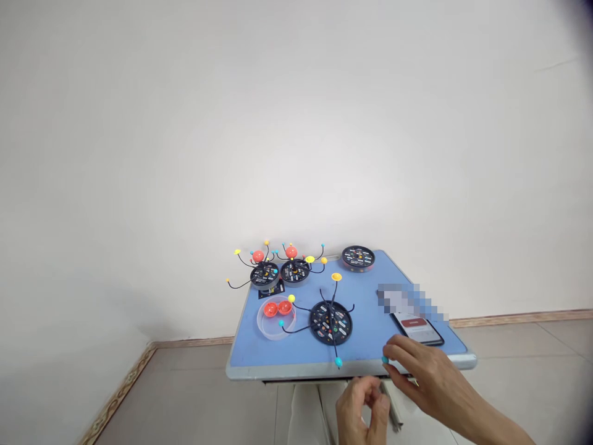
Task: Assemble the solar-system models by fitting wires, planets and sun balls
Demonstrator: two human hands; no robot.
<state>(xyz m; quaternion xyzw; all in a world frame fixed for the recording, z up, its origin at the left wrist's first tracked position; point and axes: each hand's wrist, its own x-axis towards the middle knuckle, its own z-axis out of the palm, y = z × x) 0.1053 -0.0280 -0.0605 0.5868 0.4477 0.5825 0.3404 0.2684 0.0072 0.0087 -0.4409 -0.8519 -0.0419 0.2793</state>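
Note:
My right hand (419, 374) pinches a small blue ball (385, 359) between thumb and fingertips, over the table's front edge. Lower and to its left, my left hand (361, 408) is curled, thumb close to the fingers; whatever lies between them, if anything, is hidden. In front of both hands, a solar system model (343, 321) with a round black base lies on the blue table. Its thin black arms carry an orange ringed planet (336, 277), a yellow ball (291, 298) and blue balls (338, 362). Two of its arm tips at the back are bare.
Red half-shells (284, 307) sit in a clear round dish (277, 337) at the left. Behind stand two models with red centre balls (258, 256) (291, 252). A closed round kit (358, 258) lies at the back right, a phone (424, 332) near the right edge of the table (370, 346).

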